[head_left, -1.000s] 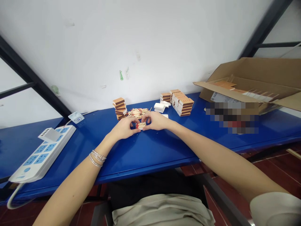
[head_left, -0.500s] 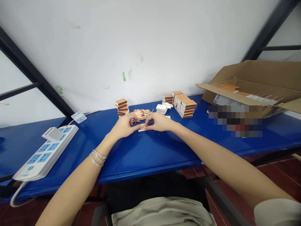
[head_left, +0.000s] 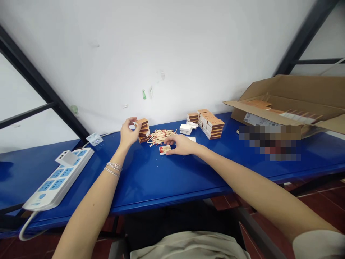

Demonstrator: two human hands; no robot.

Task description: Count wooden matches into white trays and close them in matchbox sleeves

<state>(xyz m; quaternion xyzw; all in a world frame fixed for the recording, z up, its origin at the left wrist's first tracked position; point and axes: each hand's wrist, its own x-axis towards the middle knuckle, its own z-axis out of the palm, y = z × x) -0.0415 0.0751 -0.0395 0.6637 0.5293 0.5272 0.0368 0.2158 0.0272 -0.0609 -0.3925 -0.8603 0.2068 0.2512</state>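
Observation:
My right hand point(head_left: 182, 144) pinches the right end of a small white matchbox tray point(head_left: 163, 150) on the blue table, and red-headed matches lie inside it. Over at the left stack of brown matchbox covers point(head_left: 143, 135), my left hand point(head_left: 130, 131) has its thumb and fingers around the left end of the top matchbox cover point(head_left: 142, 122). Between the stack and my right hand lies a loose heap of matches point(head_left: 161, 136). Part of this heap is hidden behind the right fingers.
White trays point(head_left: 185, 128) sit behind my right hand, beside stacked matchboxes point(head_left: 211, 124). An open cardboard box point(head_left: 258, 109) stands at the right, a blurred patch before it. At the left lie a power strip point(head_left: 60, 176) and a white card-like object point(head_left: 94, 139).
My left hand has let go of the tray and moved left and back to the stack of covers. The right hand stays at the tray, whose matches now show. The view has shifted slightly.

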